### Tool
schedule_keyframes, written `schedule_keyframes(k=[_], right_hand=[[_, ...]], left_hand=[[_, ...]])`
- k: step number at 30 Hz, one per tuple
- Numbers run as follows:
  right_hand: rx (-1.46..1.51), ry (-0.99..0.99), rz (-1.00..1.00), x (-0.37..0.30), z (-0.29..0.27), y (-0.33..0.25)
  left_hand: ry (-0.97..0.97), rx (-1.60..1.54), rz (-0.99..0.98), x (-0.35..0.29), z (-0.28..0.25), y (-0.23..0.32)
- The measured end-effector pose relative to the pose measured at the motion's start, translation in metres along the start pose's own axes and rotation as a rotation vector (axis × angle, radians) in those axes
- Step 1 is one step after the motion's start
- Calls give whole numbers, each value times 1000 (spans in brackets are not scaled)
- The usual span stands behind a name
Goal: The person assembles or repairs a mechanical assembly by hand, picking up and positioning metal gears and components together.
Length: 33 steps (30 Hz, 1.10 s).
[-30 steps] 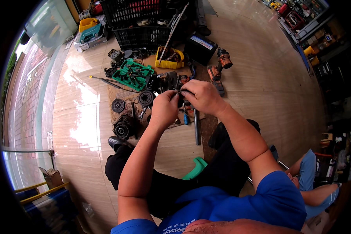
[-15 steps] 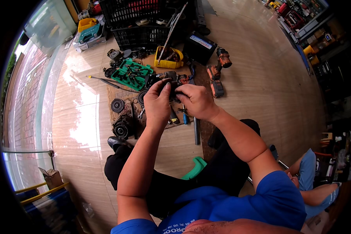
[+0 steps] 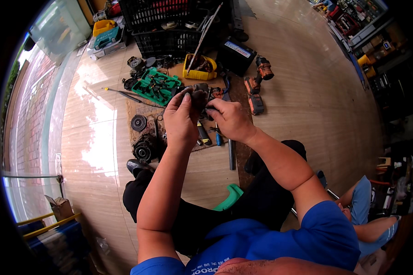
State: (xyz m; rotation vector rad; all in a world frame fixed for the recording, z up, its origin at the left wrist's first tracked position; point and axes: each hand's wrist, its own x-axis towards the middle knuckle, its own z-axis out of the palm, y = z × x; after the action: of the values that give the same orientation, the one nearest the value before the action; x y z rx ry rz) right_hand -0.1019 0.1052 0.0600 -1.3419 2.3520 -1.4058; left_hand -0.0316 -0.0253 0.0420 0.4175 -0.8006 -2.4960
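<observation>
My left hand (image 3: pixel 181 120) is closed round a dark, greasy metal part (image 3: pixel 198 98), its thumb on the near side. Just to the right, my right hand (image 3: pixel 231 120) makes a pinch beside that part; whatever sits between its fingertips is too small and dark to name. Below the hands, a blue-handled screwdriver (image 3: pixel 219 139) and a yellow-and-black tool (image 3: pixel 203 134) lie on a stained cardboard sheet (image 3: pixel 170 144). A round dark pulley-like part (image 3: pixel 138 123) and a larger ribbed one (image 3: pixel 144 149) rest at the left.
Beyond the hands are an opened green tool case (image 3: pixel 157 87), a yellow bin (image 3: pixel 200 68), a black battery (image 3: pixel 236 55) and black crates (image 3: pixel 163 43). An orange-black cordless drill (image 3: pixel 264 68) stands right. A metal tube (image 3: pixel 231 155) lies nearer. Another person's leg (image 3: pixel 369 229) shows lower right.
My left hand has shifted slightly left and turned, so more of the dark metal part shows. My right hand stays almost in place, still pinched.
</observation>
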Motion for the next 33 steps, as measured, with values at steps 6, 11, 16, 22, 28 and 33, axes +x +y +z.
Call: schedule_keyframes(k=[6,11,16,22,28,33], right_hand=[[17,-12,8,0,-1,1],[67,-45,-49,2,-5,5],[4,-39,-95,2,-5,7],[1,-64,-40,1,-7,6],[197,-34,93,1,-9,-8],[405,-63,171,-1,-1,12]], left_hand=[[-90,-104,-29,3,-4,4],[-161,-164,-35,3,-4,6],[-155,-174,-35,4,-4,4],[-145,-140,-36,4,-6,3],[-207,-99,-51,-3,1,1],[-269,-125,-59,-8,4,1]])
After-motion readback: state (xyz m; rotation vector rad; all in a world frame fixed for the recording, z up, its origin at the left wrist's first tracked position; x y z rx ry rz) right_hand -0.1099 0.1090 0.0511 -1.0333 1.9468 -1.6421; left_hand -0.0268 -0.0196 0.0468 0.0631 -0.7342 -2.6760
